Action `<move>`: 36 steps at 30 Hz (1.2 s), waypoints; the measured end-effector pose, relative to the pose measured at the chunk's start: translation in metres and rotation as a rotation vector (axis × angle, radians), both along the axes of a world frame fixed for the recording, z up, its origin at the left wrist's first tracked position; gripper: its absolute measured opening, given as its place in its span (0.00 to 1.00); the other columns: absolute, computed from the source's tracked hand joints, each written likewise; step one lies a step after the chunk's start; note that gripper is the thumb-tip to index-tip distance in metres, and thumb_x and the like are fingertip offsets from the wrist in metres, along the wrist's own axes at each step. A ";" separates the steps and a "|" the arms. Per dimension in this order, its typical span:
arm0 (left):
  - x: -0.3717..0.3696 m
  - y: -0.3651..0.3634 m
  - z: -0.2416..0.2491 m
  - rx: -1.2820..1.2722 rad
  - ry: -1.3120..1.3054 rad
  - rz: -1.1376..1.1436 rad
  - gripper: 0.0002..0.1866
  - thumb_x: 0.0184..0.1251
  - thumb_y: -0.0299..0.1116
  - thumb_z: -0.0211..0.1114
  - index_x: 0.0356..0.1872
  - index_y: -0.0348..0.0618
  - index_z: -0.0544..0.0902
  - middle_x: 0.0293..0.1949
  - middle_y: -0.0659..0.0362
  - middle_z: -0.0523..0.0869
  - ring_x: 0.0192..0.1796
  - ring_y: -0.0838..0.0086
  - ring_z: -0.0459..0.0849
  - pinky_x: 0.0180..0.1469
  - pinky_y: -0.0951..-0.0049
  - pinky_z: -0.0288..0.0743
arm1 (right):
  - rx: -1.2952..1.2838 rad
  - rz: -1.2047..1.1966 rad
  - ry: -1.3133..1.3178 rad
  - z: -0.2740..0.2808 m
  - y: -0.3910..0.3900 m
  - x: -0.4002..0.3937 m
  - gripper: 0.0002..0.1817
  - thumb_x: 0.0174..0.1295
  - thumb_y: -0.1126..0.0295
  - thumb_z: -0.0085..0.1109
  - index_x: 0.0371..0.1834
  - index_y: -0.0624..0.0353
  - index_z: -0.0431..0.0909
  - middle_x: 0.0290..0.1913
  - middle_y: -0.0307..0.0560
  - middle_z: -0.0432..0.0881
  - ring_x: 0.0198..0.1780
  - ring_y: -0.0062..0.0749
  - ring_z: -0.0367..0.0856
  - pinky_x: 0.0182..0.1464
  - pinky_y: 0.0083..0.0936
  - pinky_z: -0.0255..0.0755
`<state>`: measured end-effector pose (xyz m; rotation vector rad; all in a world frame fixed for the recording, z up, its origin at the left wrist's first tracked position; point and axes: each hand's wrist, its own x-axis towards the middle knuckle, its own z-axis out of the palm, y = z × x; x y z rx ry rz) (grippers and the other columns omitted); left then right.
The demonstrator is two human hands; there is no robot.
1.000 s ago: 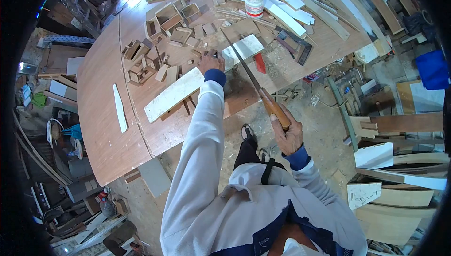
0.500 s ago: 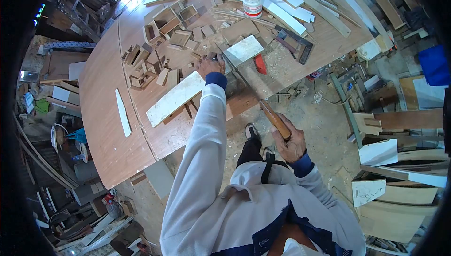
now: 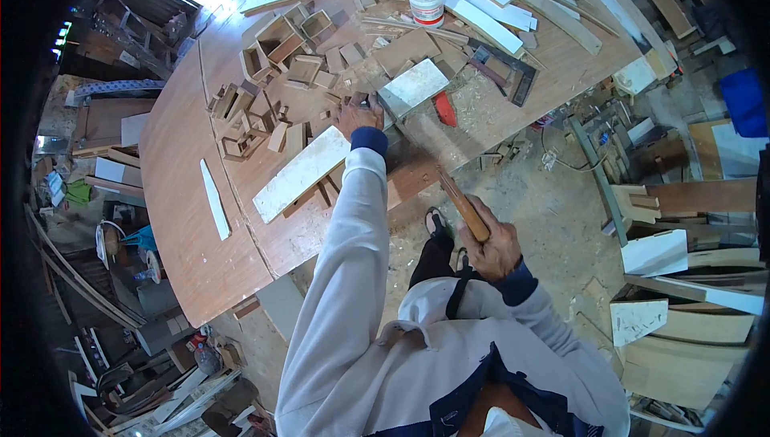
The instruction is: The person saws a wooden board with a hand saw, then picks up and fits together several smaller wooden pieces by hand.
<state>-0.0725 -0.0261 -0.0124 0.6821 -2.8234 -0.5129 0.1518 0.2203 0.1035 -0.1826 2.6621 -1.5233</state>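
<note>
My right hand is wrapped round the wooden handle of a handsaw, beyond the table's near edge. Its thin blade, blurred, points up and left toward my left hand. That hand presses down on the table with curled fingers, closed over a piece of wood that they mostly hide. A long white board lies beside it on the left, propped on wood strips. On the blade's other side is a shorter white board, with a red piece near its lower edge.
Small wooden boxes and offcuts cover the table beyond my left hand. A white jar stands at the back among long boards. A dark square lies to the right. Scrap boards are piled on the floor at right.
The saw and my right hand have shifted slightly left and toward the table. My left hand stays at the same spot. The whole view has tilted a little.
</note>
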 end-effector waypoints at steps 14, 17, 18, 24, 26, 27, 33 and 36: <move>0.002 0.000 -0.009 -0.087 0.107 0.014 0.16 0.62 0.52 0.60 0.42 0.59 0.87 0.57 0.50 0.81 0.63 0.51 0.72 0.67 0.49 0.58 | -0.037 0.016 0.075 -0.018 -0.010 -0.008 0.32 0.61 0.64 0.58 0.69 0.58 0.63 0.21 0.46 0.77 0.19 0.35 0.79 0.26 0.29 0.73; 0.006 0.001 -0.006 -0.055 0.140 -0.019 0.16 0.65 0.51 0.58 0.43 0.58 0.87 0.55 0.52 0.81 0.62 0.55 0.73 0.67 0.49 0.57 | 0.128 0.006 -0.015 -0.033 -0.021 -0.032 0.32 0.61 0.63 0.57 0.69 0.54 0.63 0.21 0.48 0.77 0.20 0.39 0.80 0.27 0.30 0.74; 0.006 0.000 -0.006 -0.013 0.143 -0.047 0.16 0.65 0.50 0.57 0.44 0.56 0.87 0.54 0.53 0.81 0.62 0.56 0.73 0.68 0.48 0.56 | 0.044 0.008 -0.097 -0.051 -0.021 -0.036 0.30 0.62 0.62 0.57 0.68 0.52 0.64 0.22 0.49 0.76 0.21 0.41 0.80 0.27 0.31 0.75; 0.038 0.006 -0.013 -0.293 0.371 -0.210 0.18 0.68 0.44 0.53 0.53 0.50 0.81 0.53 0.53 0.80 0.59 0.57 0.74 0.66 0.45 0.56 | -0.160 0.016 -0.177 -0.047 -0.019 -0.042 0.24 0.65 0.67 0.57 0.64 0.53 0.69 0.25 0.50 0.75 0.23 0.35 0.77 0.28 0.27 0.73; 0.033 0.005 -0.014 -0.255 0.328 -0.194 0.18 0.68 0.42 0.53 0.54 0.50 0.79 0.54 0.52 0.79 0.59 0.57 0.73 0.65 0.45 0.57 | -0.188 0.018 -0.179 -0.039 -0.021 -0.040 0.23 0.65 0.68 0.57 0.64 0.54 0.69 0.26 0.50 0.74 0.24 0.33 0.77 0.28 0.25 0.72; 0.030 0.006 -0.013 -0.226 0.284 -0.176 0.16 0.68 0.42 0.53 0.51 0.50 0.80 0.52 0.51 0.78 0.60 0.55 0.73 0.66 0.45 0.55 | -0.237 0.020 -0.145 -0.025 -0.023 -0.038 0.23 0.64 0.70 0.57 0.63 0.55 0.69 0.26 0.50 0.74 0.23 0.33 0.75 0.28 0.24 0.71; 0.032 0.010 -0.001 -0.183 0.147 -0.155 0.14 0.67 0.41 0.54 0.48 0.50 0.79 0.50 0.49 0.76 0.60 0.54 0.71 0.66 0.48 0.56 | -0.039 -0.005 -0.095 0.000 -0.006 -0.020 0.22 0.63 0.68 0.58 0.62 0.57 0.71 0.30 0.55 0.80 0.29 0.45 0.82 0.33 0.30 0.76; 0.028 0.009 -0.008 -0.230 0.201 -0.112 0.15 0.61 0.40 0.58 0.48 0.49 0.79 0.53 0.51 0.76 0.60 0.54 0.71 0.63 0.52 0.59 | -0.036 -0.021 -0.200 0.002 0.004 -0.005 0.22 0.64 0.66 0.58 0.61 0.57 0.72 0.34 0.58 0.82 0.35 0.54 0.85 0.36 0.36 0.78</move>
